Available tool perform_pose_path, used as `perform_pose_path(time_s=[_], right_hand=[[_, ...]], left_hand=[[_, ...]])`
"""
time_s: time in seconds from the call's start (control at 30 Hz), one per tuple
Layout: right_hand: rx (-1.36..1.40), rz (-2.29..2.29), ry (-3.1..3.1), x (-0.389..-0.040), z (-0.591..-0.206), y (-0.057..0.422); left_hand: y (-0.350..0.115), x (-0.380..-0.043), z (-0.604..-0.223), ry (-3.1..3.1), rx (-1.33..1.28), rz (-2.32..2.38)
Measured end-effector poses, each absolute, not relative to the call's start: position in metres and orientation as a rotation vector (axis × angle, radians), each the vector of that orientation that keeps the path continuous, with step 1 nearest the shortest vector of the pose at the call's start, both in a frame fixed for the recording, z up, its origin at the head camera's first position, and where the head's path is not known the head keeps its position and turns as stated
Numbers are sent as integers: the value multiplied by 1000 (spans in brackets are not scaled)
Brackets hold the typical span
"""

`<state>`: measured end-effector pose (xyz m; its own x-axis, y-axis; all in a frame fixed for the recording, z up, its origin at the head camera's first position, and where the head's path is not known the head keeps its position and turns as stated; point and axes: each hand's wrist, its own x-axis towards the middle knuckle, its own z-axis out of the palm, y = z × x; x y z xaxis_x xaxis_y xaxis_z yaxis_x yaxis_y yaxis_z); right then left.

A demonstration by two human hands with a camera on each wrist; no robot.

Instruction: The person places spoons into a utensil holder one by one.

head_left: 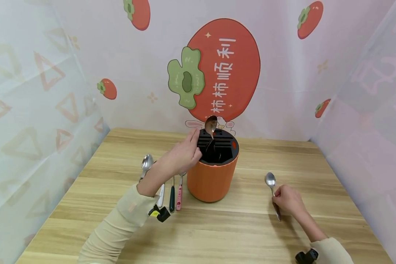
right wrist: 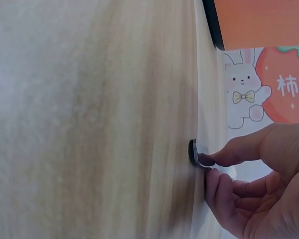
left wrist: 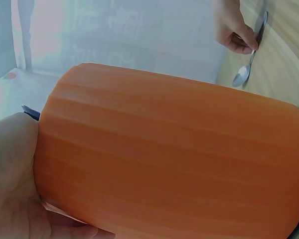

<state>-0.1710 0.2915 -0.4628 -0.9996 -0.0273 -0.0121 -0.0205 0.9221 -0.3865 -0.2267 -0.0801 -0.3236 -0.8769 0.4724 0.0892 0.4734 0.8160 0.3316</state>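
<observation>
An orange ribbed utensil holder [head_left: 212, 183] with a black slotted top stands upright on the table. My left hand [head_left: 183, 152] holds its upper left rim; in the left wrist view the palm and fingers lie against the orange wall [left wrist: 164, 149]. Out of the black top a spoon [head_left: 211, 124] sticks up, bowl uppermost. Off to the right, my right hand [head_left: 288, 200] pinches the handle of a metal spoon [head_left: 270, 179] at the tabletop, its bowl pointing away from me. The right wrist view shows thumb and fingers on that handle [right wrist: 202, 158].
Left of the holder lie a metal spoon [head_left: 147, 162] and utensils with white [head_left: 161, 196], dark green [head_left: 172, 198] and pink handles [head_left: 179, 198], partly hidden by the left forearm. A printed backdrop [head_left: 277, 80] rises behind the wooden table [head_left: 217, 234], with cloth walls at both sides.
</observation>
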Motion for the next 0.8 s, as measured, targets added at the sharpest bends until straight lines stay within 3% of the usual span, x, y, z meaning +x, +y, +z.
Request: perform_pose_path(time_s=[0.8], right_hand=[[-32,-793,3011,-165,-447,290]], left_hand=[[-80,-224,-322,-2997,-773,-550]])
